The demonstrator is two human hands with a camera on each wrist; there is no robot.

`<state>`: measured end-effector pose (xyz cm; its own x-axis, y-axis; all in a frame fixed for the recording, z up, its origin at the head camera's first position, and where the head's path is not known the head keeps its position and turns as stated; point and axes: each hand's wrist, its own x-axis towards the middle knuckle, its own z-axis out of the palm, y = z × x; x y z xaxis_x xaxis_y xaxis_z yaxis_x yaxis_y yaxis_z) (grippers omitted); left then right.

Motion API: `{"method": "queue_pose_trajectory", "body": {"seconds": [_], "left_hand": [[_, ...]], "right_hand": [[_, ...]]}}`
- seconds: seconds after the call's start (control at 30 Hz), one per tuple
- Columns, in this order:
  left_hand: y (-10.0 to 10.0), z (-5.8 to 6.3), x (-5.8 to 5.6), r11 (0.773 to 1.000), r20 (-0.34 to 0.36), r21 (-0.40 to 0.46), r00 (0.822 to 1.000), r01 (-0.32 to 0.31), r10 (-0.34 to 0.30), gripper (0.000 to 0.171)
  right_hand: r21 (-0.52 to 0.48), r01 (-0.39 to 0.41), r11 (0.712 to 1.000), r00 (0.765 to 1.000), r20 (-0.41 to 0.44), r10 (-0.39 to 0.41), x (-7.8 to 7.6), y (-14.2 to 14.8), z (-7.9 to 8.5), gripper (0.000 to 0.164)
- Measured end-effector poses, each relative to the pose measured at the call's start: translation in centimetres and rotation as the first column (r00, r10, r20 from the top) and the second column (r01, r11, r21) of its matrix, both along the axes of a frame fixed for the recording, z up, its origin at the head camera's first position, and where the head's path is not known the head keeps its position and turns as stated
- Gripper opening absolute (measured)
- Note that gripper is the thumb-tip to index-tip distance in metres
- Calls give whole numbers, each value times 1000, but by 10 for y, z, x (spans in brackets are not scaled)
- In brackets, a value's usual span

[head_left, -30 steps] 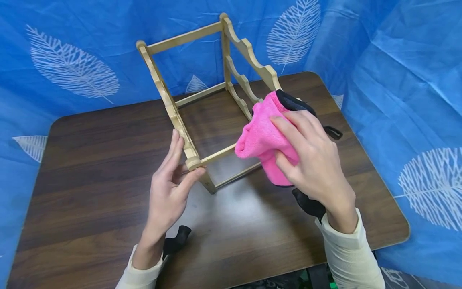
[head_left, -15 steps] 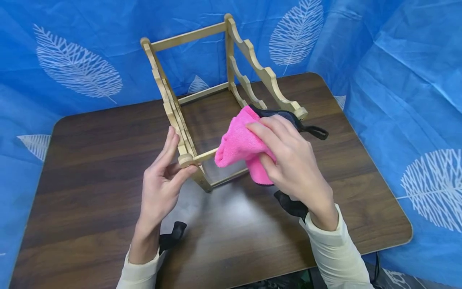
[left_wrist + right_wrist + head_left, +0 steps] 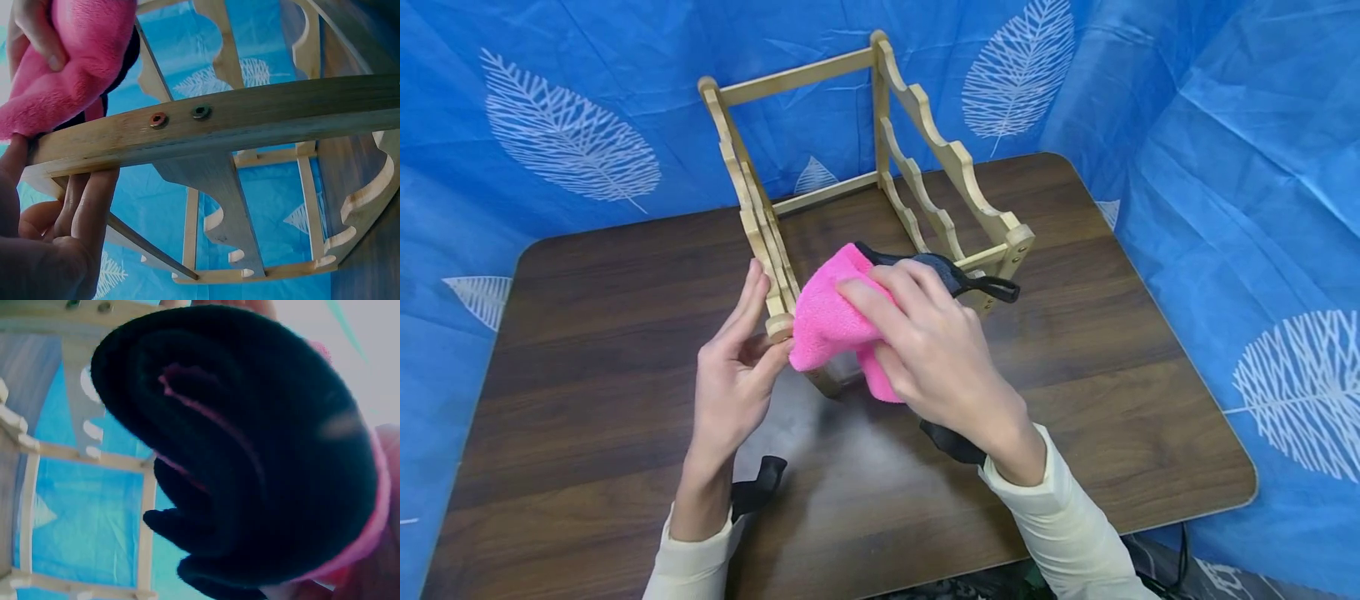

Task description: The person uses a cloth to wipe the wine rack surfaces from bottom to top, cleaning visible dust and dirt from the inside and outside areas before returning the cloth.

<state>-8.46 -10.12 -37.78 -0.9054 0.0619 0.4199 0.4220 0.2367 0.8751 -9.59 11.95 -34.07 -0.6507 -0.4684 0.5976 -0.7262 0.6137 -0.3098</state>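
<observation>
A light wooden rack with wavy, scalloped rails [image 3: 808, 77] stands on the table. My left hand [image 3: 730, 383] holds its near left corner, fingers along the outer side and thumb at the front. In the left wrist view, a post with two screws [image 3: 250, 109] runs past the left fingers. A folded pink cloth with black edging and a black loop [image 3: 831, 317] is in my right hand [image 3: 936, 358], pinched between thumb and fingers. The cloth lies over the front bar close to the left thumb and hides most of that bar. Its dark folded edge [image 3: 269, 456] fills the right wrist view.
The dark wood-grain table [image 3: 587, 367] has rounded corners. Blue curtains with white leaf prints [image 3: 1187, 183] hang behind it and at its sides. Black straps [image 3: 760, 487] show at both wrists. A black cable [image 3: 1182, 558] hangs below the right front edge.
My right hand has slid the cloth leftward along the front bar, from near its right end to the left corner. The rack's right front post is now uncovered. The left hand keeps its hold.
</observation>
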Motion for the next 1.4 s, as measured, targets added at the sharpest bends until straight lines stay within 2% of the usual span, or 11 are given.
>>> {"method": "queue_pose_trajectory", "body": {"seconds": [0.2,0.37,0.53,0.63,0.77,1.07,1.17,1.3,1.4], "left_hand": [[-6,1,-2,999,37,-23,999,26,-25,66],[-9,2,-2,997,59,-47,997,57,-54,64],[-9,1,-3,996,34,-52,997,76,-74,65],[-10,-1,-4,995,1,-39,996,92,-92,61],[-11,-2,-4,995,-17,-41,995,94,-95,64],[-12,-1,-4,995,-11,-50,996,90,-90,63],[-14,-1,-3,995,-13,-54,996,86,-86,62],[-14,-2,-3,995,-14,-55,997,78,-79,62],[-13,-3,-1,997,-6,-45,998,66,-66,61]], "right_hand": [[-5,-28,1000,999,-22,28,4,-19,-2,41],[8,14,1000,998,-63,-13,8,-26,-2,39],[15,81,997,992,-103,-79,10,-25,-1,35],[23,115,993,988,-108,-112,9,-20,-1,35],[7,142,990,985,-102,-141,6,-6,-2,36],[-36,233,972,970,-63,-235,-4,38,-2,41],[-34,230,973,970,-71,-232,-5,45,-4,42],[-55,187,981,975,-108,-192,-5,47,-9,41],[-188,131,973,976,-146,-159,-5,47,-11,39]]}}
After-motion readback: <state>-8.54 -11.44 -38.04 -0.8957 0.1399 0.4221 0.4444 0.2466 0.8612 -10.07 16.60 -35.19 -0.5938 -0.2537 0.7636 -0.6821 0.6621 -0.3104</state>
